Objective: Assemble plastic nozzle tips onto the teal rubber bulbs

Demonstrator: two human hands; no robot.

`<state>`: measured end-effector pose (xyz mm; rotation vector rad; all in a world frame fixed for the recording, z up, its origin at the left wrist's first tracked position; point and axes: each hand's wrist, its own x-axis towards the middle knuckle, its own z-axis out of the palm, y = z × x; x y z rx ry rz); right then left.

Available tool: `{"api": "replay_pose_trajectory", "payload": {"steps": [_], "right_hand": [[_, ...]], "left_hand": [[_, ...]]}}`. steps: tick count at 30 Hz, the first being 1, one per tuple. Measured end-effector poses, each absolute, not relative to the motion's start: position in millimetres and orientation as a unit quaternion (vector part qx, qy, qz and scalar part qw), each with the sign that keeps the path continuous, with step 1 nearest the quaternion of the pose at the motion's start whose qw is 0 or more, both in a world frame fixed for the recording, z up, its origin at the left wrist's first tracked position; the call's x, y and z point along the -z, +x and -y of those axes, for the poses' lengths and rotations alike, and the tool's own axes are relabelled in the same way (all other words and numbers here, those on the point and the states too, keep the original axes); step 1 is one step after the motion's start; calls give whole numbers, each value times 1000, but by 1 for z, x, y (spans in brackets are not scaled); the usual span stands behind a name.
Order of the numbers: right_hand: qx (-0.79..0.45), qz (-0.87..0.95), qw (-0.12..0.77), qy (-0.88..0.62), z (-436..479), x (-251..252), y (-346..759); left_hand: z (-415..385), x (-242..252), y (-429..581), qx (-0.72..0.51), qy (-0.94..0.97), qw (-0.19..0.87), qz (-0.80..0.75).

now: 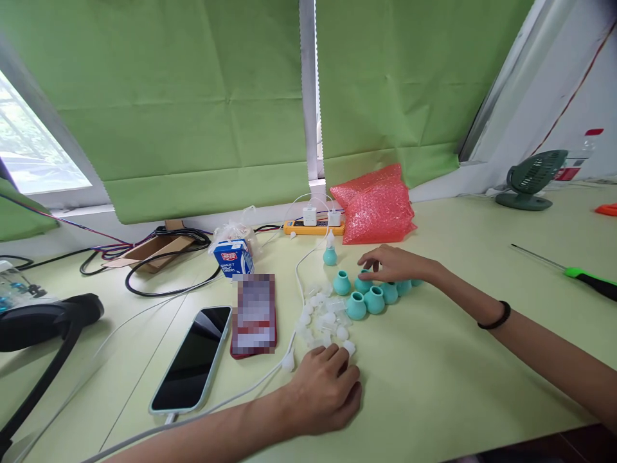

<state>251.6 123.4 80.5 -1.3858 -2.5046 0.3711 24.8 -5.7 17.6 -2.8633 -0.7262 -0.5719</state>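
My right hand [385, 263] reaches in over a group of teal rubber bulbs [357, 305] with open necks. Its thumb and fingers close on one teal rubber bulb [364, 283] in the back of the group. Beside the loose white and clear plastic pieces [328, 318], my left hand [328, 389] rests on the table with curled fingers. What those fingers hold, if anything, is hidden; a white cap [349, 348] lies right by the knuckles. Farther back, one teal bulb with a clear nozzle [330, 254] stands upright.
Two phones, one black-screened [195, 360] and one red-cased [254, 315], lie left of the pieces. A white cable [250, 388] runs past my left wrist. Behind are a milk carton [234, 258], power strip [313, 227] and red bubble-wrap bag [376, 209]. Rightward are a screwdriver [590, 281] and fan [533, 177].
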Motion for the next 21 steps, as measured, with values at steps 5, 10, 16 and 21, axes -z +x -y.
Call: {"api": "replay_pose_trajectory", "payload": {"steps": [5,10,16,21], "right_hand": [[-64,841,195,-500,-147,-96,229],[-34,857,136,-496,-178,-94,194],[-14,853,148,-500,-184,-84,178],[25,828,238,-506,-143,-113,184]], "left_hand": [[6,-18,25,188,-950,63,241],[7,-18,25,182,-950,64,245],[7,-18,23,218,-947,49,230],[9,-25,17,355,-911,-39,208]]}}
